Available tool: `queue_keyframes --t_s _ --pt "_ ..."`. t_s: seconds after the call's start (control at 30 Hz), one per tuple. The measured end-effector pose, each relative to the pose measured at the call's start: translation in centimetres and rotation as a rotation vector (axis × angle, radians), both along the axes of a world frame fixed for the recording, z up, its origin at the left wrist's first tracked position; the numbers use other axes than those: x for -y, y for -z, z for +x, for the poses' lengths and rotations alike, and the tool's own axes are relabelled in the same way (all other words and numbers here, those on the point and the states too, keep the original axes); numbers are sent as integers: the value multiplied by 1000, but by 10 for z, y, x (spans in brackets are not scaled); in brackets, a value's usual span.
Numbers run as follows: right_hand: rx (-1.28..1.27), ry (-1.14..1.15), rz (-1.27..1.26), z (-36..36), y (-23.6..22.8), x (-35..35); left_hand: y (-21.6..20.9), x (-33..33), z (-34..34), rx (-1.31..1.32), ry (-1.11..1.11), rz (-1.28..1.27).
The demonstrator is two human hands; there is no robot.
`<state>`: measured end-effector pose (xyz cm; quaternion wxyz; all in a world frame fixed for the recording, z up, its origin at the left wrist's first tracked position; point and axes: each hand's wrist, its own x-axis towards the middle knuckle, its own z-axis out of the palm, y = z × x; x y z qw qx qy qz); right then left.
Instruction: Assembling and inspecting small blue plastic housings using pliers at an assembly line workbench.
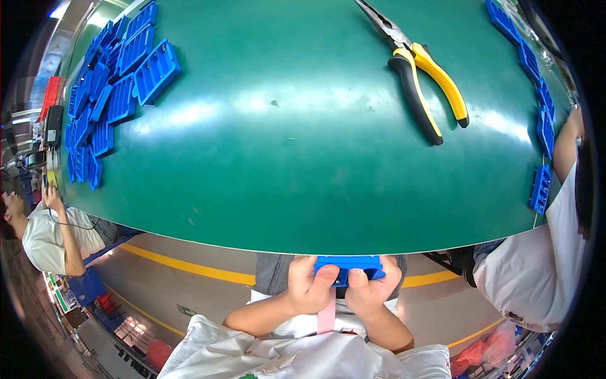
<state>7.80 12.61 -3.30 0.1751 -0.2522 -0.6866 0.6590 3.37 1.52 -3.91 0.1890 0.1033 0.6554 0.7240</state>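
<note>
Just off the table's near edge, both my hands grip one blue plastic case with small compartments. My left hand wraps its left end, thumb on the near side. My right hand has the right end, its thumb pressed against the near side too. The fingers behind the case are hidden. Far beyond my hands, toward the right, long-nose pliers with yellow and black handles lie on the green table, their handles spread apart.
A heap of similar blue cases lies at the table's far left. More blue cases run in a row along the right edge. One person sits at the left, and another person's sleeve is at the right.
</note>
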Motion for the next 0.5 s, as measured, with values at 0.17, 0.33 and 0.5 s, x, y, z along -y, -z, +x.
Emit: queue_keyframes --t_s 0.17,0.33,0.5 --pt "90 -33 -115 7 -10 -1 -23 -6 0 173 -21 -79" --pt "170 -54 -105 13 -20 0 -38 -4 10 445 -51 30" --pt "284 -63 -160 15 -37 1 -52 -7 13 641 -130 58"
